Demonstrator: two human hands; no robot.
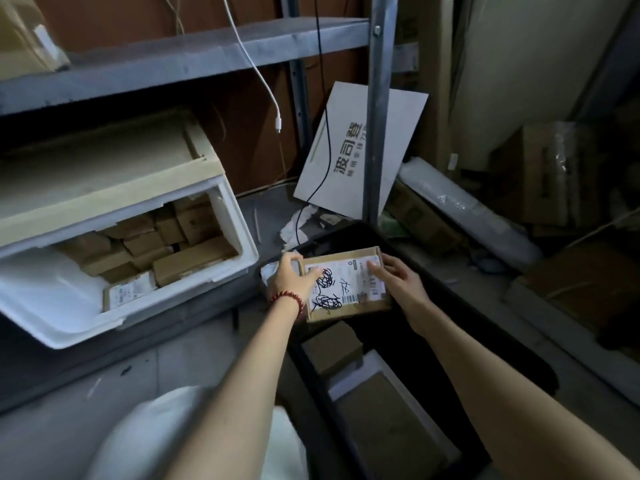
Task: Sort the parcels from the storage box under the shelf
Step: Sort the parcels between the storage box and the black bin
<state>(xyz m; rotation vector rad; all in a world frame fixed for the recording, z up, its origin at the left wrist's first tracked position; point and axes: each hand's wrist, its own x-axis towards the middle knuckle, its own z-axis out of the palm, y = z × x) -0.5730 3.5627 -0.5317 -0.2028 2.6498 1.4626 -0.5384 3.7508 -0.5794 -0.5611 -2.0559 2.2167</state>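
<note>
A flat cardboard parcel with a white label scribbled over in black is held above a black bin. My left hand, a red bead bracelet on its wrist, grips the parcel's left edge. My right hand holds its right edge. Inside the bin lie a small brown box and two larger flat parcels. At the left, under the grey shelf, the white storage box has its front flap down and is full of several brown parcels.
A white charging cable hangs from the shelf. A white paper bag with printed characters leans behind the metal shelf post. Wrapped rolls and cardboard boxes pile up at the right. Grey floor lies near me.
</note>
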